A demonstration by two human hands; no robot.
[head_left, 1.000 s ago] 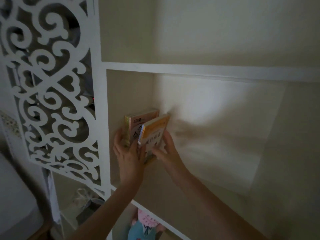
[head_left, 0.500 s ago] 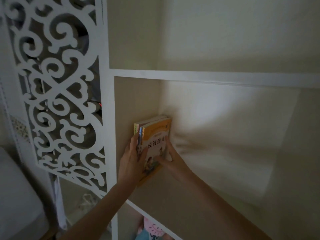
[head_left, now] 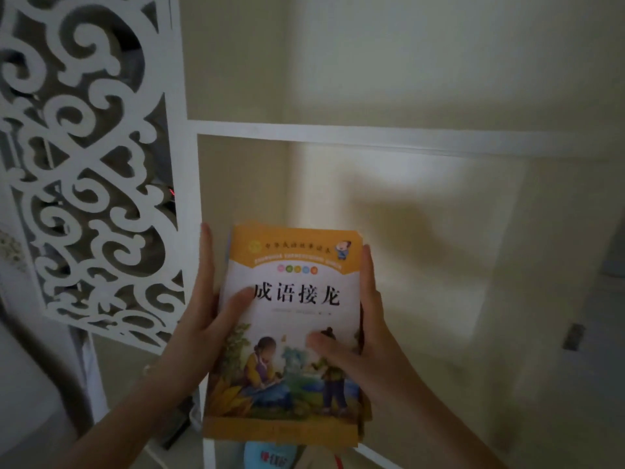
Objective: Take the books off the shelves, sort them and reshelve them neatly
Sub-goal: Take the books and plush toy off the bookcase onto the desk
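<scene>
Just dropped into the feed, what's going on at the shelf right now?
A person holds an orange-covered book in front of the white shelf unit, front cover toward the camera. The left hand pinches its left edge, thumb on the cover; the right hand does the same on the right edge. Edges peeking out behind hint at a second book in the same grip, though that is hard to confirm.

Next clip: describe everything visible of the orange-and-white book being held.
The orange-and-white paperback book is closed, upright, front cover facing the camera: orange top band, black Chinese title on white, a painted scene of two children below. It is held in front of the compartment under the white shelf board. The left hand grips its left edge and the right hand its right edge, each thumb on the cover. Edges behind it at right hint at another book; unclear.
</scene>
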